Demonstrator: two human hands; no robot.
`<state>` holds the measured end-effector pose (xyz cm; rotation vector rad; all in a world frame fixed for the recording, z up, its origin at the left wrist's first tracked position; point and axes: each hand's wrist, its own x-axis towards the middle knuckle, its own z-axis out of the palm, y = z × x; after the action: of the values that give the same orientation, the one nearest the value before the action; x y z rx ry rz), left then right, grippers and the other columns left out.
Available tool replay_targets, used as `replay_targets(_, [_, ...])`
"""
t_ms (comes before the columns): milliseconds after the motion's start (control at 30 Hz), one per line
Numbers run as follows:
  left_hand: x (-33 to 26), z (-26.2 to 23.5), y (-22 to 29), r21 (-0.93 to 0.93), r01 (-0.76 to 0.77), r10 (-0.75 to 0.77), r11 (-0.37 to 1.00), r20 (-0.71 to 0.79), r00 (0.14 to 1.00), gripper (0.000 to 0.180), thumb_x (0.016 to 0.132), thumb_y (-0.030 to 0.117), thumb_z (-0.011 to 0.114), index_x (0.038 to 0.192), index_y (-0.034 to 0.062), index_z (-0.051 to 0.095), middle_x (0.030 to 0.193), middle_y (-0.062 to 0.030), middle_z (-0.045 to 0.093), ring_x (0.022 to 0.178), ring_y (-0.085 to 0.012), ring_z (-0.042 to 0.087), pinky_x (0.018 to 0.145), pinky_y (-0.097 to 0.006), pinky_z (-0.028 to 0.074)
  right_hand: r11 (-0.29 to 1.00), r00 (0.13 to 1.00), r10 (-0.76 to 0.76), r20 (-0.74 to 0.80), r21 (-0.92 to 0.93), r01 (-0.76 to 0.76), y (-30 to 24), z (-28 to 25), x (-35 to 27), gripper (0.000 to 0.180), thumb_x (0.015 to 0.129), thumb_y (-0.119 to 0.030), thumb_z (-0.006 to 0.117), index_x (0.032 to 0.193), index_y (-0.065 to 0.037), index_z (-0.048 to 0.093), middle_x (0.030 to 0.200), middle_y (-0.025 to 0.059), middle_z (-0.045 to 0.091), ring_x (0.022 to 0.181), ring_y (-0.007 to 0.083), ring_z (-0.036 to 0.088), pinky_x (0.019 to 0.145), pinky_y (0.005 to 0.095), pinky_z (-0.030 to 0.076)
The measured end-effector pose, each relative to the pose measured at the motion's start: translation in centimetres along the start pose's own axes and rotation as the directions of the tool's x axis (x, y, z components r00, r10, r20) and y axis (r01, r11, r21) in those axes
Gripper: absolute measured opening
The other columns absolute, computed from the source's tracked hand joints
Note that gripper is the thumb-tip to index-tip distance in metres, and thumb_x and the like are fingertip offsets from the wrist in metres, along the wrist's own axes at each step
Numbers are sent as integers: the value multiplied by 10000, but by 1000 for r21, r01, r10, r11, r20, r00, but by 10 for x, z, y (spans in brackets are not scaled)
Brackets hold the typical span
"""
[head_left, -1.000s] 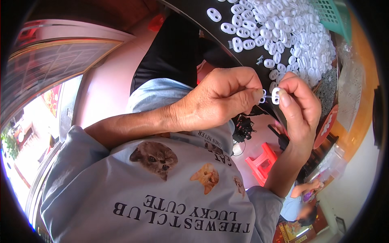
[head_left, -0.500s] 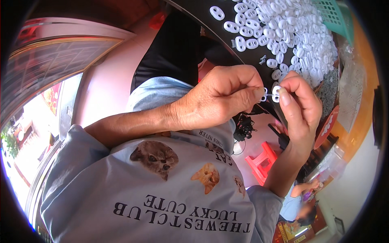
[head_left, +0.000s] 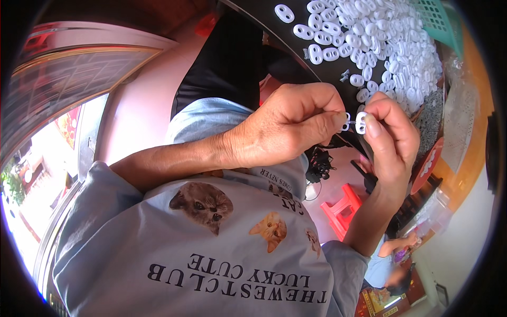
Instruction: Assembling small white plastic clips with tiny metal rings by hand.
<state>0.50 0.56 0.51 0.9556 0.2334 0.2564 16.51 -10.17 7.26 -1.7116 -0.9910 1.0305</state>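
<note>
A green basket [head_left: 437,21] sat at the table's [head_left: 296,47] far edge. A red stool [head_left: 343,208] stood on the pink floor [head_left: 142,105] below.

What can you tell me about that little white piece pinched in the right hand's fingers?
The small white oval plastic piece looks smooth and glossy, with rounded ends and what seem to be two holes, like the many loose white oval pieces heaped on the dark tabletop above it. It stands roughly upright, pinched at the fingertips of the right hand. A thin metal part, partly hidden, bridges it to a similar piece held by the left hand. It is held in the air, off the table.
</note>
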Motion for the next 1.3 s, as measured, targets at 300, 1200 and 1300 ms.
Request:
replay_targets(300, [1,1,-1,8,-13,13,1000,14,1000,155,998,144,513,944,6,559,751,-8,560,634,-37,453,574,-197,380,1000,1000,-15,10,9,15,3,4,-1,92,899,-40,564,832,16,536,735,-38,413,598,12,324,526,191,237])
replay_targets(1200, [-1,-5,2,-120,159,-171,980,-100,980,186,969,150,535,963,-8,633,788,-67,660,658,-114,615,614,-244,495,844,940,-339,-50,-457,280,19,26,-2,128,872,-63,660,945,18,592,734,61,518,554,137,469,474,274,365])
replay_targets(1300, [-1,-3,4,-198,199,-226,960,-123,966,189,954,152,546,957,-13,636,804,-75,661,673,-126,621,628,-256,504,836,936,-352,-25,-458,302,22,28,-4,211,838,-102,709,973,6,588,771,60,529,587,145,512,488,288,405])
